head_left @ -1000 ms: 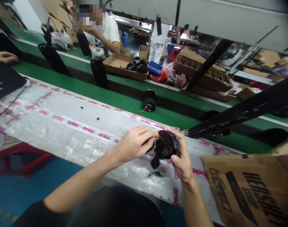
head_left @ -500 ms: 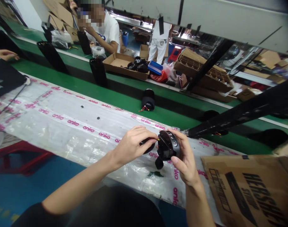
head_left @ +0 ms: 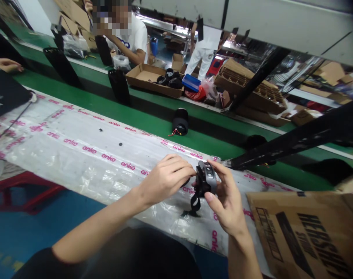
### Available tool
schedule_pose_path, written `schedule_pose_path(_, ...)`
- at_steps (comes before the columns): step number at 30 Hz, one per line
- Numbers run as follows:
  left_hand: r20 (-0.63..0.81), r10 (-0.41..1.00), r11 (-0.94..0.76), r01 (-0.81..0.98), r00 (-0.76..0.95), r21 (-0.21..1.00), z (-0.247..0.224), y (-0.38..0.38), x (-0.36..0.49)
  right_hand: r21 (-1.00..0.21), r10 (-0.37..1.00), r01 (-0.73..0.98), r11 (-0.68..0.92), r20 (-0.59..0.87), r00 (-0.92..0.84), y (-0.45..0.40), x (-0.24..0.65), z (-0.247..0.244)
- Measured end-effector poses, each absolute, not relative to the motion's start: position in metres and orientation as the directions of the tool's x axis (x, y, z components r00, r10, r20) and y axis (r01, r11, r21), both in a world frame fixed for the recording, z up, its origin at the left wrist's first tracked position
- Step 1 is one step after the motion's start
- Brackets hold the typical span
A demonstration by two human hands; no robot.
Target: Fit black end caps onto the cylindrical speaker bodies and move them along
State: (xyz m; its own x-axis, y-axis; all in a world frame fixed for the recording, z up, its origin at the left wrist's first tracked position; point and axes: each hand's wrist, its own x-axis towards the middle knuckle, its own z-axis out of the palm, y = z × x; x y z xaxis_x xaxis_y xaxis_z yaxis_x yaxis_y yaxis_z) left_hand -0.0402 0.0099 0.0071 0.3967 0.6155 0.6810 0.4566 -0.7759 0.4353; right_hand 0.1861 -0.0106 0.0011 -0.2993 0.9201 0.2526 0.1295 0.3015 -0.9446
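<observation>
My right hand (head_left: 227,197) grips a round black and grey part (head_left: 207,178) by its rim, above the plastic-covered bench edge (head_left: 86,155). A black loop hangs from the part's lower side. Left of it, my left hand (head_left: 169,176) has its fingers pressed together at the part's face. A dark piece shows partly beneath these fingers; what the fingertips pinch is hidden. Beyond my hands, a black cylinder (head_left: 180,121) with red and yellow wires lies on the green surface (head_left: 153,116).
A cardboard box (head_left: 307,232) stands at the right, below a slanted black post (head_left: 304,130). Black cylinders (head_left: 119,87) stand along the green surface. Across it are an open carton (head_left: 153,87), a blue tray (head_left: 191,82) and a seated person (head_left: 132,38). Another person's hand shows at far left.
The round part has turned in my right hand, showing more of its grey rim and the loop underneath. My left fingers have closed in nearer to it.
</observation>
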Motion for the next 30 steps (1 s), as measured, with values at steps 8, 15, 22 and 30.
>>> schedule_pose_path(8, 0.644, 0.674, -0.737, 0.387, 0.362, 0.555, 0.007, 0.011, -0.046, -0.937, 0.915, 0.11, 0.332, 0.293, -0.276, -0.006, 0.181, 0.006)
schedule_pose_path(15, 0.568, 0.789, -0.614, 0.365, 0.236, 0.7, 0.006, 0.011, -0.045, -0.942, 0.896, 0.125, 0.311, 0.247, -0.368, -0.004, 0.187, 0.001)
schedule_pose_path(22, 0.546, 0.805, -0.586, 0.454, 0.23, 0.672, 0.008, 0.01, -0.059, -0.958, 0.906, 0.072, 0.278, 0.236, -0.351, 0.001, 0.183, 0.005)
schedule_pose_path(30, 0.521, 0.84, -0.528, 0.454, 0.154, 0.718, -0.001, 0.007, -0.053, -0.975, 0.899, 0.177, 0.136, 0.046, -0.436, 0.001, 0.179, 0.022)
